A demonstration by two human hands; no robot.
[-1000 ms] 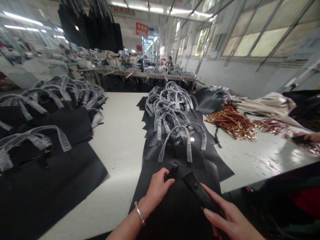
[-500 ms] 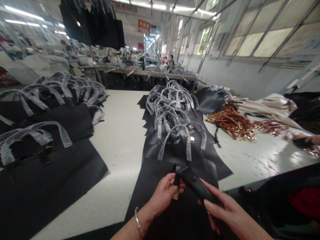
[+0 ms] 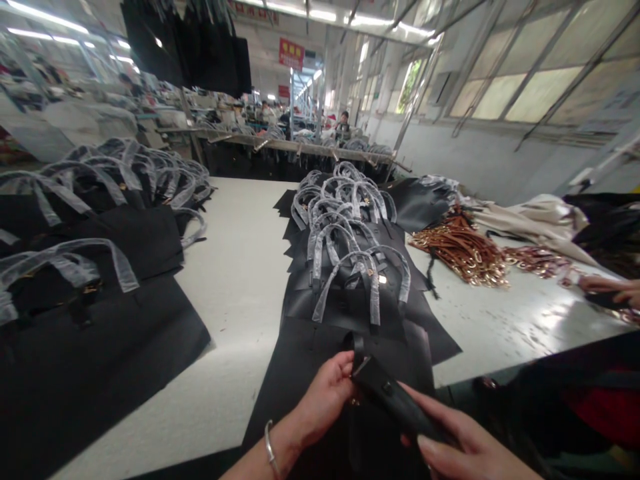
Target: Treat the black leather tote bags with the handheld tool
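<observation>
Black leather strap [image 3: 387, 393], narrow and glossy, held firmly between our left hand [image 3: 325, 400] and right hand [image 3: 450, 453], both closed around it.

On my white work table [image 3: 240, 300], the left side's got a pile of black bag panels [image 3: 95, 233] with plastic-wrapped handles [image 3: 75, 245]. Right side has tan straps with gold rings [image 3: 463, 250], leather I think, and cream fabric [image 3: 535, 223]. Black bags [image 3: 180, 53] hang past the far end.

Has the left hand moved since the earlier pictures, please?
Yes, the left hand moved rightward, toward the right hand, judged against the nearest wrapped bag handle.
</observation>
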